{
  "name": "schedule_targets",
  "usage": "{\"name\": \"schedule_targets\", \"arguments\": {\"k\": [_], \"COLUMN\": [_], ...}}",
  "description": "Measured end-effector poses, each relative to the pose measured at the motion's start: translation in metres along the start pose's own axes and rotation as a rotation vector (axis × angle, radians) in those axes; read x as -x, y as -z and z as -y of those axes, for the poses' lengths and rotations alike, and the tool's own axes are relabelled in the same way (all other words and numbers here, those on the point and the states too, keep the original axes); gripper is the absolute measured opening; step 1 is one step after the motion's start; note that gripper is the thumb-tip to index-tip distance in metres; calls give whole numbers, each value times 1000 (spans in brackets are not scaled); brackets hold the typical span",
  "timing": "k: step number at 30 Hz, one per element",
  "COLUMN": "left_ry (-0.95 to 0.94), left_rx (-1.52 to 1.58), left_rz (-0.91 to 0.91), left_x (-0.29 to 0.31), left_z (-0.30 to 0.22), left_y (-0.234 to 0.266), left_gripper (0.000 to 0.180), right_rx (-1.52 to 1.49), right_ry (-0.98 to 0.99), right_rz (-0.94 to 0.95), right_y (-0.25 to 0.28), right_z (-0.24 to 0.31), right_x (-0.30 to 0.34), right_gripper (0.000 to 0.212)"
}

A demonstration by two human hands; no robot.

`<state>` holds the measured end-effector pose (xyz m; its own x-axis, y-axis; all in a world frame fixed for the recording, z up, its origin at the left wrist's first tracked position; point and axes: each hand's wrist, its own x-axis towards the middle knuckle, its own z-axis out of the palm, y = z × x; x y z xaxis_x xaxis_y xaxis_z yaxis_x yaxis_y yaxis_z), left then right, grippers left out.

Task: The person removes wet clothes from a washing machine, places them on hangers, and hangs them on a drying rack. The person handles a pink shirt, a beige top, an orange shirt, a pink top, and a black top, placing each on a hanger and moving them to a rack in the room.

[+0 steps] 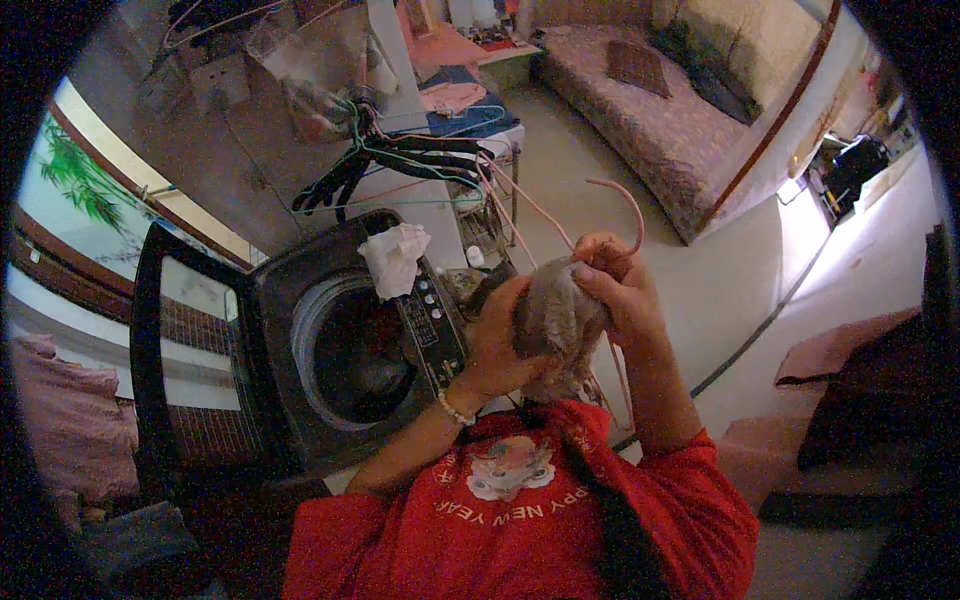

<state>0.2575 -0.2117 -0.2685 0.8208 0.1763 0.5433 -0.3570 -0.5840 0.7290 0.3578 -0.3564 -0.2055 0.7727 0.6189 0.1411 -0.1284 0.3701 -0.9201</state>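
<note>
In front of my chest I hold a bunched grey-brown cloth garment (560,315); its exact kind I cannot make out. My left hand (500,345) grips its left side, thumb across the front. With its fingers closed, my right hand (620,290) pinches the garment's upper right edge and the neck of a pink clothes hanger (637,215). The hanger's hook curves up above that hand, while most of its frame is hidden by cloth and hands. To the left stands a top-loading washing machine (432,340), lid raised, with a crumpled white cloth (395,258) over its rim and control panel.
Beyond the washer hangs a bunch of black, green and pink hangers (400,160), close to my hands. The raised lid (200,360) stands at the left. A patterned bed (640,120) lies at the far right, and pink fabric (840,350) at the near right.
</note>
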Motion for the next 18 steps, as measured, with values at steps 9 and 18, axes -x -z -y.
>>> {"name": "schedule_targets", "arguments": {"k": [9, 18], "left_ry": [650, 1066], "left_rx": [773, 2021], "left_rz": [315, 292], "left_x": [-14, -5], "left_z": [56, 81], "left_y": [36, 29], "left_gripper": [27, 49], "right_rx": [-28, 92], "right_ry": [33, -27], "right_rz": [-43, -63], "right_y": [24, 55], "right_z": [4, -21], "right_x": [-7, -9], "right_gripper": [32, 30]}}
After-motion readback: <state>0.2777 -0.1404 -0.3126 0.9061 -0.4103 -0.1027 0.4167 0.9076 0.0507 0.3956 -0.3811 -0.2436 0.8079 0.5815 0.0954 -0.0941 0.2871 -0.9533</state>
